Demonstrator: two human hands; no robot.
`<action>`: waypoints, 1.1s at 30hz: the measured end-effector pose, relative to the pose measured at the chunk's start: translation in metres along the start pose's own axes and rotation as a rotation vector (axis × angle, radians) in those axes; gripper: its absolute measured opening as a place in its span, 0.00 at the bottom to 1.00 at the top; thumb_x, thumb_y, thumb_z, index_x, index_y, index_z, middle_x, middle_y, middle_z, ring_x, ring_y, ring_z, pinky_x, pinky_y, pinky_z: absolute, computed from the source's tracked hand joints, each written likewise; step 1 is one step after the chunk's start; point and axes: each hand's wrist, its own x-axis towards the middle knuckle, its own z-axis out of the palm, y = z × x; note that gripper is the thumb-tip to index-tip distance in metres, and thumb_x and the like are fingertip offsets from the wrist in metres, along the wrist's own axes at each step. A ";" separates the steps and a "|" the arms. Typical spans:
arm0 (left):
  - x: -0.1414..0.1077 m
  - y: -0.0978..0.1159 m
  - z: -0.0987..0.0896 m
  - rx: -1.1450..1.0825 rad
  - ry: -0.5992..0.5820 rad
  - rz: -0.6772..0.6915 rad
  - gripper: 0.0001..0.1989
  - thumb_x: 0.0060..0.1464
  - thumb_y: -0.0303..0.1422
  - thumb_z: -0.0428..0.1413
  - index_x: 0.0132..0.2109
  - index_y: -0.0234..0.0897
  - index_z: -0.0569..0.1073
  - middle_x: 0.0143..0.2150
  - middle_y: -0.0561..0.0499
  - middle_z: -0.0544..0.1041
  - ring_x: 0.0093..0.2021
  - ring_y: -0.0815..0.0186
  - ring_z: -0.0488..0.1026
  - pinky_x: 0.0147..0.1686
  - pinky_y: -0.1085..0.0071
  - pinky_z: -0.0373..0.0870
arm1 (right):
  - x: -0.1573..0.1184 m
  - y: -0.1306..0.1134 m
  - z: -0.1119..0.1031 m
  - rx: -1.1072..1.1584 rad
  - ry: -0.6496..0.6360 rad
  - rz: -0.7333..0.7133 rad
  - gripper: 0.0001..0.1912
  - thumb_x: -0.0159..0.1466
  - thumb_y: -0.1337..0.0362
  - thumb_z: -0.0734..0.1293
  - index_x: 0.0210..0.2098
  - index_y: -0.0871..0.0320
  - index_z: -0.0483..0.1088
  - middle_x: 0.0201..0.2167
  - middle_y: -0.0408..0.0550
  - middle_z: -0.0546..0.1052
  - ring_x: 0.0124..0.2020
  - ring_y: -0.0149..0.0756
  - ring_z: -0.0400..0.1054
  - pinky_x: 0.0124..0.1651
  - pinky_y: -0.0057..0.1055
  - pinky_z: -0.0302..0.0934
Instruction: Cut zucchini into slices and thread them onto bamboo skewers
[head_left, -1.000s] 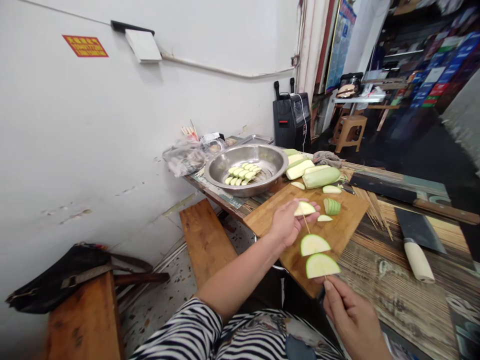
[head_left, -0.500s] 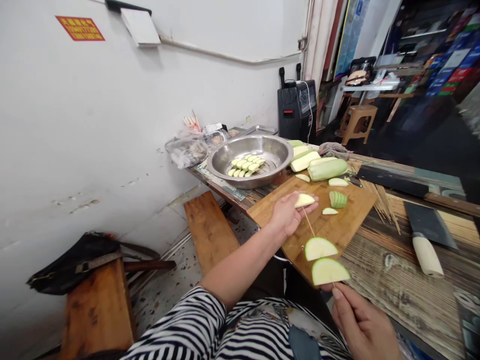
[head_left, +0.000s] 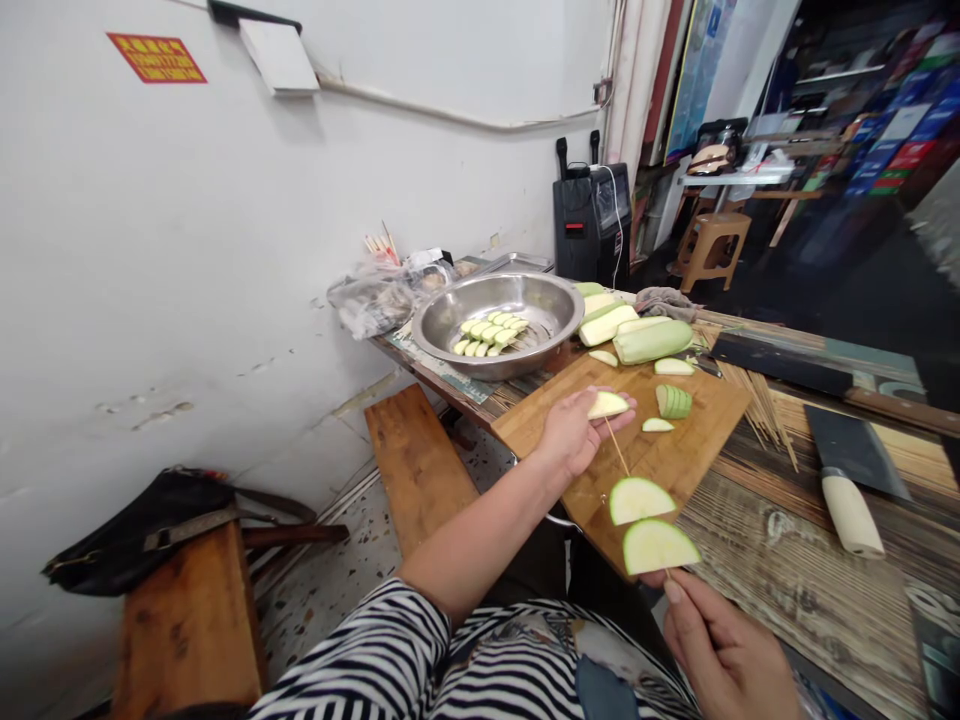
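My left hand (head_left: 574, 432) is closed around a half-round zucchini slice (head_left: 607, 404), held over the cutting board (head_left: 525, 410). The tip end of a thin wooden skewer (head_left: 618, 447) meets that slice. Two larger half-round slices (head_left: 641, 500) are threaded lower on the skewer, one behind the other. My right hand (head_left: 724, 640) pinches the skewer's near end, just below the nearest slice (head_left: 661, 547). On the board lie a cut stack of green-edged slices (head_left: 673, 401) and a few loose pieces (head_left: 658, 425).
A steel basin (head_left: 499, 368) holding skewered slices stands beyond the board, beside peeled zucchinis (head_left: 654, 341). Loose skewers (head_left: 761, 415) and a cleaver (head_left: 855, 450) lie to the right. A wooden bench (head_left: 416, 460) is at the left.
The view has shifted very slightly. Both hands, the skewer and the slices keep nearly the same positions.
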 end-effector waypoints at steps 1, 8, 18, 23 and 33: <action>0.000 0.000 0.000 0.000 -0.002 0.000 0.11 0.60 0.26 0.46 0.34 0.27 0.71 0.34 0.39 0.78 0.37 0.60 0.78 0.49 0.57 0.70 | 0.000 0.000 0.000 0.004 0.006 0.008 0.19 0.63 0.52 0.62 0.38 0.60 0.76 0.16 0.44 0.71 0.16 0.30 0.62 0.18 0.21 0.57; -0.001 0.000 0.001 0.001 -0.002 -0.004 0.11 0.60 0.27 0.47 0.34 0.27 0.71 0.34 0.39 0.78 0.36 0.61 0.78 0.47 0.60 0.72 | 0.002 -0.001 0.000 -0.002 -0.007 -0.017 0.17 0.63 0.54 0.61 0.38 0.60 0.75 0.18 0.44 0.72 0.18 0.31 0.65 0.23 0.22 0.61; -0.004 0.001 0.002 0.013 -0.009 -0.002 0.11 0.61 0.26 0.46 0.34 0.27 0.71 0.34 0.39 0.78 0.36 0.61 0.78 0.47 0.59 0.71 | 0.001 -0.001 0.001 0.052 -0.007 0.044 0.19 0.62 0.52 0.62 0.38 0.60 0.76 0.16 0.44 0.70 0.17 0.31 0.62 0.19 0.22 0.58; -0.005 0.001 0.003 0.028 -0.010 0.005 0.11 0.61 0.26 0.45 0.34 0.28 0.70 0.34 0.40 0.78 0.36 0.62 0.78 0.47 0.59 0.71 | 0.002 0.002 0.004 0.158 -0.051 0.127 0.20 0.62 0.51 0.62 0.39 0.61 0.74 0.15 0.41 0.66 0.16 0.30 0.59 0.18 0.23 0.55; -0.006 -0.001 0.006 0.067 -0.006 0.026 0.09 0.60 0.28 0.47 0.36 0.29 0.69 0.34 0.40 0.78 0.35 0.60 0.78 0.48 0.56 0.70 | 0.004 -0.015 0.011 0.200 0.000 0.194 0.19 0.64 0.51 0.60 0.36 0.61 0.71 0.15 0.37 0.58 0.17 0.27 0.51 0.19 0.24 0.47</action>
